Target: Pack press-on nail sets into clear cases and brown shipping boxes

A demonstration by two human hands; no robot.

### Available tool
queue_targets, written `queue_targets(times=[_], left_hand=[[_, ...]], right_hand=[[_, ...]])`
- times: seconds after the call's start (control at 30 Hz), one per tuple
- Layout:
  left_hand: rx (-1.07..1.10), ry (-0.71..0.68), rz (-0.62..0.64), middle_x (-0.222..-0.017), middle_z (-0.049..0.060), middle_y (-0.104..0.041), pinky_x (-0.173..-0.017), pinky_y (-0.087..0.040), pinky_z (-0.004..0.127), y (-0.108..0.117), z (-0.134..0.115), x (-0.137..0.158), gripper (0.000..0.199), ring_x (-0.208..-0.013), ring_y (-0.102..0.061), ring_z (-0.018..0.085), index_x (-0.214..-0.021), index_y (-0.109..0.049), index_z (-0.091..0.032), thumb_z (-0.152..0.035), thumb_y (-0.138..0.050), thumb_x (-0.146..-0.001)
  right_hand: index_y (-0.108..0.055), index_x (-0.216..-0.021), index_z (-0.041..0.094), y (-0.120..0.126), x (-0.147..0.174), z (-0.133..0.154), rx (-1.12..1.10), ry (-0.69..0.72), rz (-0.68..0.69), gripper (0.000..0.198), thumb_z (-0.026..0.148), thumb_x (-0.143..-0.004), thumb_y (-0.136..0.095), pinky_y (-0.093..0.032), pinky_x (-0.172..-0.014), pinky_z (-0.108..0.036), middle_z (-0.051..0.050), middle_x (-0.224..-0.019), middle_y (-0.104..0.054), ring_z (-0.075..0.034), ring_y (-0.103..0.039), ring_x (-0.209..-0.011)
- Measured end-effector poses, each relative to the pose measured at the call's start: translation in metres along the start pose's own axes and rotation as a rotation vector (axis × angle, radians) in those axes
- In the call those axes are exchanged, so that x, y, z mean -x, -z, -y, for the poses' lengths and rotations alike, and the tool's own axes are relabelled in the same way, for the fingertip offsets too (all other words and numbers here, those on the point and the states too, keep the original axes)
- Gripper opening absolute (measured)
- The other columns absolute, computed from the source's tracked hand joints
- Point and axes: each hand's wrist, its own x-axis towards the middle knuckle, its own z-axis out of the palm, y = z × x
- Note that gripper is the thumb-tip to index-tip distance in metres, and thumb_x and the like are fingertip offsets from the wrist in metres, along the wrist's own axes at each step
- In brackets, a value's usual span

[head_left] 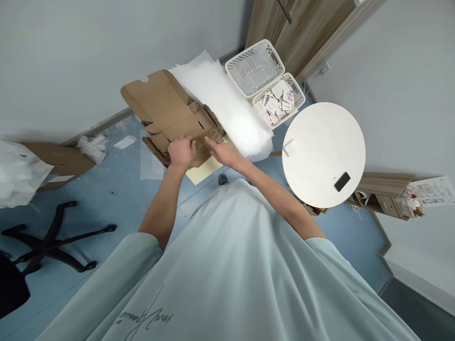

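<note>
A stack of flattened brown cardboard boxes [167,104] lies low in front of me, with the top one partly unfolded and its flaps spread. My left hand [182,152] is closed over the near edge of this top cardboard box, thumb toward the right. Close by on the right, my right hand [227,154] reaches to the corner of the stack. Its index finger stretches along the cardboard, while its other fingers are partly hidden. Beside the stack lies a pile of white foam sheets [227,99]. A pale yellow sheet [202,171] shows beneath the boxes.
Two white baskets stand behind: one with clear plastic packs [256,71], one with small printed packets [279,102]. At right, a round white table [323,142] bears a phone [342,182]. A black chair base [53,244] and a cardboard box [67,163] are at left.
</note>
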Motion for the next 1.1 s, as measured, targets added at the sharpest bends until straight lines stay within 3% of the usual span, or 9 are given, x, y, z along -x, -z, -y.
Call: queue_targets(times=[0.17,0.33,0.43,0.57,0.67,0.77,0.9,1.0,1.1], left_hand=[[0.025,-0.028,0.007,-0.124,0.019,-0.078,-0.114,-0.057,0.06,-0.001,-0.001,0.005,0.025,-0.127,-0.073,0.045,-0.105,-0.083,-0.021,-0.028,-0.059,-0.102],[0.083,-0.102,-0.024,-0.116,0.013,-0.08,-0.112,-0.06,0.053,0.005,0.002,0.014,0.025,-0.118,-0.074,0.038,-0.101,-0.085,-0.025,-0.028,-0.06,-0.1],[0.126,-0.144,-0.137,-0.121,0.012,-0.084,-0.116,-0.06,0.05,0.029,-0.003,0.026,0.033,-0.121,-0.076,0.035,-0.112,-0.088,-0.026,-0.032,-0.057,-0.103],[0.183,-0.246,-0.39,-0.136,0.009,-0.086,-0.122,-0.061,0.046,0.082,-0.02,0.044,0.042,-0.13,-0.079,0.027,-0.135,-0.086,-0.023,-0.032,-0.053,-0.11],[0.255,-0.418,-0.539,-0.143,0.012,-0.085,-0.127,-0.06,0.046,0.118,-0.042,0.055,0.044,-0.135,-0.08,0.026,-0.147,-0.081,-0.015,-0.029,-0.054,-0.115],[0.245,-0.591,-0.567,-0.153,0.008,-0.081,-0.132,-0.058,0.05,0.13,-0.077,0.062,0.046,-0.149,-0.074,0.026,-0.154,-0.078,-0.023,-0.026,-0.049,-0.119],[0.175,-0.789,-0.421,-0.162,0.002,-0.075,-0.142,-0.047,0.055,0.107,-0.142,0.068,0.053,-0.162,-0.062,0.024,-0.158,-0.073,-0.028,-0.027,-0.035,-0.122],[0.157,-0.95,-0.25,-0.165,-0.002,-0.073,-0.144,-0.044,0.054,0.07,-0.197,0.071,0.056,-0.164,-0.059,0.02,-0.159,-0.071,-0.034,-0.026,-0.029,-0.123],[0.189,-1.136,-0.095,-0.165,0.001,-0.073,-0.144,-0.044,0.055,0.021,-0.247,0.07,0.06,-0.164,-0.059,0.021,-0.16,-0.07,-0.032,-0.026,-0.022,-0.124]], right_hand=[[-0.048,-0.178,0.012,-0.01,-0.019,0.003,0.103,-0.081,0.133,0.065,0.014,-0.114,-0.058,-0.063,-0.103,-0.047,-0.024,-0.138,-0.083,-0.04,-0.08,-0.129],[-0.055,-0.173,0.014,-0.021,-0.019,0.003,0.087,-0.12,0.113,0.068,0.008,-0.106,-0.065,-0.063,-0.101,-0.047,-0.024,-0.137,-0.085,-0.04,-0.081,-0.125],[-0.057,-0.172,0.015,-0.022,-0.02,0.005,0.06,-0.143,0.118,0.069,0.008,-0.103,-0.067,-0.063,-0.101,-0.047,-0.023,-0.134,-0.086,-0.041,-0.081,-0.124],[-0.05,-0.178,0.018,-0.015,-0.005,0.003,-0.027,-0.115,0.091,0.07,0.017,-0.109,-0.065,-0.063,-0.105,-0.05,-0.022,-0.145,-0.082,-0.042,-0.078,-0.131],[-0.055,-0.173,0.021,-0.002,0.029,-0.011,-0.159,-0.067,-0.035,0.061,0.028,-0.113,-0.064,-0.063,-0.107,-0.045,-0.017,-0.141,-0.083,-0.037,-0.079,-0.128],[-0.069,-0.158,0.021,0.022,0.083,-0.037,-0.308,-0.07,-0.233,0.045,0.036,-0.118,-0.057,-0.061,-0.108,-0.042,-0.013,-0.138,-0.083,-0.032,-0.08,-0.119],[-0.083,-0.124,0.023,0.066,0.177,-0.073,-0.464,-0.151,-0.638,0.052,0.061,-0.122,-0.048,-0.063,-0.095,-0.039,-0.009,-0.123,-0.084,-0.027,-0.081,-0.102],[-0.083,-0.111,0.025,0.096,0.248,-0.096,-0.516,-0.274,-0.936,0.068,0.08,-0.117,-0.043,-0.064,-0.087,-0.037,-0.006,-0.104,-0.082,-0.026,-0.081,-0.097],[-0.083,-0.1,0.025,0.11,0.306,-0.125,-0.535,-0.437,-1.106,0.076,0.089,-0.111,-0.045,-0.063,-0.078,-0.036,-0.005,-0.094,-0.082,-0.024,-0.081,-0.087]])
